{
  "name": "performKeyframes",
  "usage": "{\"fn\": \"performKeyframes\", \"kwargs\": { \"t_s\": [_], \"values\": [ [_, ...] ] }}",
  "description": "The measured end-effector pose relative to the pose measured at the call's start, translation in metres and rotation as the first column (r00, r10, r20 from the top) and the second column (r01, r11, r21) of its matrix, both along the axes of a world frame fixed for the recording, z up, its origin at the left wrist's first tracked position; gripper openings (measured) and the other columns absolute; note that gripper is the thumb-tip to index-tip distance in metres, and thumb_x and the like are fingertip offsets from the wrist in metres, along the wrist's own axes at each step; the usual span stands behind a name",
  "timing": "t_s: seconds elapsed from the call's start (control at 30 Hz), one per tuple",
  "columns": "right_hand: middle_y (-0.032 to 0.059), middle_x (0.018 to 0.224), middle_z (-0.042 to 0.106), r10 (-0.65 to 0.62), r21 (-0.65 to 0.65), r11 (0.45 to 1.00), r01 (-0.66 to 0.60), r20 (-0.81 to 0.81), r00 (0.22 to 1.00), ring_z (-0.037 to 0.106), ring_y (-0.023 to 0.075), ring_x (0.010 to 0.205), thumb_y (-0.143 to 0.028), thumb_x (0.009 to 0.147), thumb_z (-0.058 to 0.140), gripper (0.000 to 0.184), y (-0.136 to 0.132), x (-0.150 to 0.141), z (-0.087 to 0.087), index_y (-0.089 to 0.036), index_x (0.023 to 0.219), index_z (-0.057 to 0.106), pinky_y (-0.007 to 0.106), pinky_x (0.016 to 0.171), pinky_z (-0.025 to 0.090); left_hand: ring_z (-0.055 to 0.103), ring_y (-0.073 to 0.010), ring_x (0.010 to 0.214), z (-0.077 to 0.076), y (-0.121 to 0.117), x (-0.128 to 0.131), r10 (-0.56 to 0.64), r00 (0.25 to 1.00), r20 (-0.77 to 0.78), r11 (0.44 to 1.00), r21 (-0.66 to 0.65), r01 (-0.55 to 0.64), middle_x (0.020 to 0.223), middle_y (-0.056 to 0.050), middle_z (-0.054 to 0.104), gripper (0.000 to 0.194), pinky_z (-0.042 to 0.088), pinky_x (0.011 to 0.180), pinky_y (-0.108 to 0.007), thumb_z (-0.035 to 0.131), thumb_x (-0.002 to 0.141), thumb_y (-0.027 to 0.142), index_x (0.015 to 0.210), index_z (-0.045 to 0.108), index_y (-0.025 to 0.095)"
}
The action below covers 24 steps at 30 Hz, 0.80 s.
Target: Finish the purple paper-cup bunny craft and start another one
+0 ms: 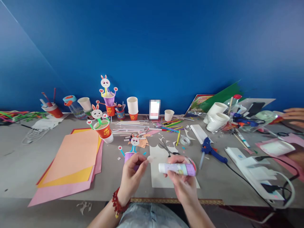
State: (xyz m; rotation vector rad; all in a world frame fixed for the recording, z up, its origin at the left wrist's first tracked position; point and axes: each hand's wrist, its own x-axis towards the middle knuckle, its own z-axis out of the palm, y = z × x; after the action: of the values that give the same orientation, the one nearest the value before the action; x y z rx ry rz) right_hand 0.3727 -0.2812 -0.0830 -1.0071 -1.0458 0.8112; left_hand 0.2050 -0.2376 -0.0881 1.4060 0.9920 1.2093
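Note:
A small white paper circle (151, 158) is pinched between the thumb and finger of my left hand (133, 172). My right hand (184, 182) is wrapped round a purple-and-white glue stick (177, 168), its white end turned towards the left hand. Behind my left hand stands a purple paper cup (129, 155) with a rabbit face (135, 140) and a blue pipe-cleaner arm; its lower part is hidden. White paper (163, 182) with cut-out edges lies under the hands. Grey scissors (168, 148) rest on it, just beyond my right hand.
Coloured paper sheets (71, 155) are stacked at the left, near finished rabbit cups (102, 128). Straws (130, 126) and tape (185, 141) lie further back. A blue glue gun (213, 151) and a corded power strip (251, 171) sit at the right. Another person's hand (294, 115) reaches in there.

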Motion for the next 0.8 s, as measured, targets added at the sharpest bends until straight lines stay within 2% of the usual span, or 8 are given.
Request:
{"fn": "performKeyframes", "kwargs": {
  "t_s": [0.07, 0.1, 0.2, 0.3, 0.43, 0.63, 0.8],
  "values": [
    [0.0004, 0.078, 0.06, -0.142, 0.102, 0.987, 0.124, 0.195, 0.971, 0.059, 0.0165, 0.063, -0.029, 0.084, 0.069, 0.01, -0.003, 0.001, 0.001, -0.025, 0.089, 0.062, 0.028, 0.055, 0.049, 0.043, -0.0107, 0.059, 0.002, -0.001, -0.001, 0.022, 0.999, -0.046, 0.998, 0.067, -0.019, 0.069, 0.0, 0.053, 0.023, 0.035, 0.053, -0.022, 0.06, 0.091, 0.032, 0.073, 0.059, 0.018],
    [0.0013, 0.08, 0.062, -0.185, 0.152, 0.977, 0.148, 0.273, 0.944, 0.061, 0.018, 0.067, -0.025, 0.084, 0.068, 0.009, -0.005, 0.001, 0.002, -0.025, 0.091, 0.063, 0.028, 0.058, 0.05, 0.046, -0.0119, 0.062, 0.004, -0.002, -0.001, 0.035, 0.997, -0.071, 0.994, 0.104, -0.027, 0.07, -0.001, 0.055, 0.022, 0.037, 0.056, -0.023, 0.06, 0.091, 0.03, 0.073, 0.059, 0.018],
    [0.0033, 0.084, 0.065, -0.224, 0.239, 0.962, 0.131, 0.418, 0.881, 0.063, 0.021, 0.075, -0.017, 0.082, 0.065, 0.018, -0.007, 0.001, 0.006, -0.026, 0.098, 0.065, 0.031, 0.064, 0.052, 0.055, -0.0155, 0.072, 0.007, -0.004, -0.001, 0.061, 0.989, -0.132, 0.978, 0.204, -0.033, 0.074, -0.002, 0.06, 0.017, 0.042, 0.065, -0.025, 0.058, 0.092, 0.024, 0.075, 0.059, 0.019],
    [0.0033, 0.082, 0.066, -0.223, 0.281, 0.956, 0.087, 0.501, 0.836, 0.064, 0.0212, 0.074, -0.013, 0.08, 0.066, 0.024, -0.005, -0.002, 0.012, -0.025, 0.1, 0.064, 0.032, 0.065, 0.052, 0.057, -0.0166, 0.076, 0.008, -0.006, -0.001, 0.075, 0.983, -0.165, 0.96, 0.278, -0.027, 0.075, -0.001, 0.06, 0.014, 0.044, 0.071, -0.027, 0.057, 0.092, 0.019, 0.078, 0.058, 0.02],
    [0.0029, 0.08, 0.067, -0.212, 0.331, 0.943, 0.025, 0.541, 0.814, 0.064, 0.0199, 0.069, -0.01, 0.078, 0.066, 0.027, -0.004, -0.007, 0.017, -0.025, 0.101, 0.063, 0.032, 0.063, 0.053, 0.057, -0.0164, 0.076, 0.008, -0.009, -0.001, 0.084, 0.978, -0.189, 0.943, 0.332, -0.017, 0.075, -0.001, 0.059, 0.013, 0.046, 0.073, -0.028, 0.058, 0.09, 0.015, 0.079, 0.057, 0.02],
    [0.0021, 0.08, 0.065, -0.172, 0.318, 0.948, -0.006, 0.526, 0.833, 0.062, 0.0174, 0.067, -0.008, 0.079, 0.064, 0.025, -0.003, -0.008, 0.017, -0.023, 0.099, 0.063, 0.03, 0.061, 0.051, 0.057, -0.0159, 0.078, 0.009, -0.012, -0.002, 0.08, 0.981, -0.179, 0.915, 0.402, -0.001, 0.078, -0.001, 0.058, 0.014, 0.048, 0.076, -0.029, 0.056, 0.09, 0.009, 0.081, 0.055, 0.02],
    [0.0019, 0.083, 0.064, -0.106, 0.268, 0.963, -0.041, 0.513, 0.852, 0.061, 0.0168, 0.071, -0.008, 0.08, 0.062, 0.023, -0.004, -0.007, 0.014, -0.022, 0.098, 0.062, 0.03, 0.065, 0.049, 0.064, -0.0167, 0.091, 0.009, -0.013, -0.005, 0.024, 0.978, -0.207, 0.888, 0.454, 0.074, 0.094, -0.005, 0.066, 0.017, 0.051, 0.081, -0.029, 0.055, 0.088, 0.004, 0.09, 0.059, 0.02]
  ]
}}
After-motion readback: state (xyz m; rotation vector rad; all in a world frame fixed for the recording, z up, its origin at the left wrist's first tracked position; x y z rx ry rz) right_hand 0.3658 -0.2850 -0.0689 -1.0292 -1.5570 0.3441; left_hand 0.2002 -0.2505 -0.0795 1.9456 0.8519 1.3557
